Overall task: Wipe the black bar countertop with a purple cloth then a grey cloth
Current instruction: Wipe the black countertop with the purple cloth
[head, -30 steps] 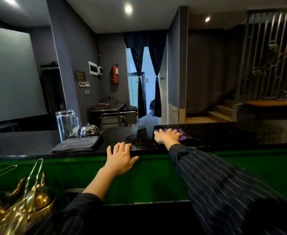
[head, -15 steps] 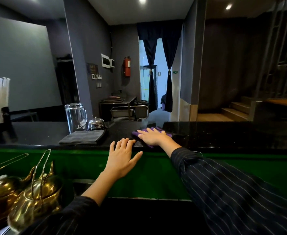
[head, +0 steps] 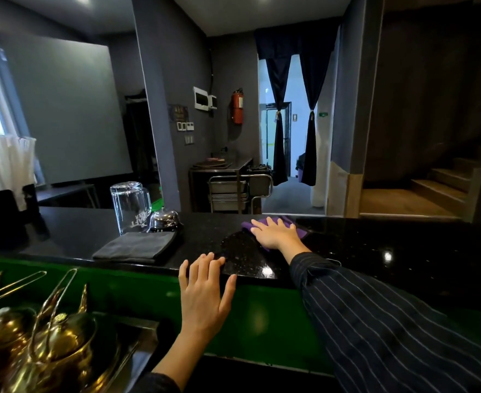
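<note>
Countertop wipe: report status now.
Right hand flat on purple cloth. Left hand braced on countertop edge. Grey cloth untouched.

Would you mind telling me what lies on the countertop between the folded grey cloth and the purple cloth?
In the head view, nothing: only bare black countertop separates the grey cloth from the purple cloth under the right hand.
</note>
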{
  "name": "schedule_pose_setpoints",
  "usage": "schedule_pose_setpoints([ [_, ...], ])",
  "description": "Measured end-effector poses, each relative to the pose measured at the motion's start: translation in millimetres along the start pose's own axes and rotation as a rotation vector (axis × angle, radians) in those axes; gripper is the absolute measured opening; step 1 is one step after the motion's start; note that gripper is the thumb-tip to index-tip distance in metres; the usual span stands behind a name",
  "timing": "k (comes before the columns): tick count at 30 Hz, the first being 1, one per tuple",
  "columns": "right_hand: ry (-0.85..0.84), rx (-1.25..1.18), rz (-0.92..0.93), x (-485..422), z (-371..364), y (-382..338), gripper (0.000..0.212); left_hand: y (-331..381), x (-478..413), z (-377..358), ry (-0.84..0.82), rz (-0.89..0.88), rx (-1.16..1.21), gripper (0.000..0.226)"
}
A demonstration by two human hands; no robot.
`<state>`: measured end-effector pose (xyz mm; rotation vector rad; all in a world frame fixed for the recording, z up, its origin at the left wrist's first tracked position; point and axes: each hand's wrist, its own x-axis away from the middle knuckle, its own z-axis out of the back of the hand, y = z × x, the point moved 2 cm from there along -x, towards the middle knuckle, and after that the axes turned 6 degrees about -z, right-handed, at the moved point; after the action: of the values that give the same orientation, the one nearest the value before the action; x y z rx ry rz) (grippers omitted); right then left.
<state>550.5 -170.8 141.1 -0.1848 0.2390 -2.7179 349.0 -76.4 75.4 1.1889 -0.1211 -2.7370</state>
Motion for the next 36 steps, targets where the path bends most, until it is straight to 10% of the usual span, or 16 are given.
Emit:
schedule_pose_setpoints([
  [18, -0.069, -0.021, 0.128, 25.0, 1.1, -9.5, 0.053, -6.0, -2.7, 0.1, 0.008, 0.010, -0.065, 0.065],
  [28, 0.088, -0.024, -0.408, 73.2, 37.7, 194.0, 0.054, 13.3, -5.1, 9.1, 0.010, 0.096, -0.002, 0.052],
  [33, 0.150, 0.023, -0.700, 91.9, 31.0, 141.0, 0.068, 23.2, -11.1, 9.3, -0.133, 0.132, -0.015, 0.054],
  [36, 0.145, 0.050, -0.526, 94.5, 18.6, 72.1, 0.063, 25.2, -15.5, 16.3, -0.264, 0.136, -0.032, 0.046],
])
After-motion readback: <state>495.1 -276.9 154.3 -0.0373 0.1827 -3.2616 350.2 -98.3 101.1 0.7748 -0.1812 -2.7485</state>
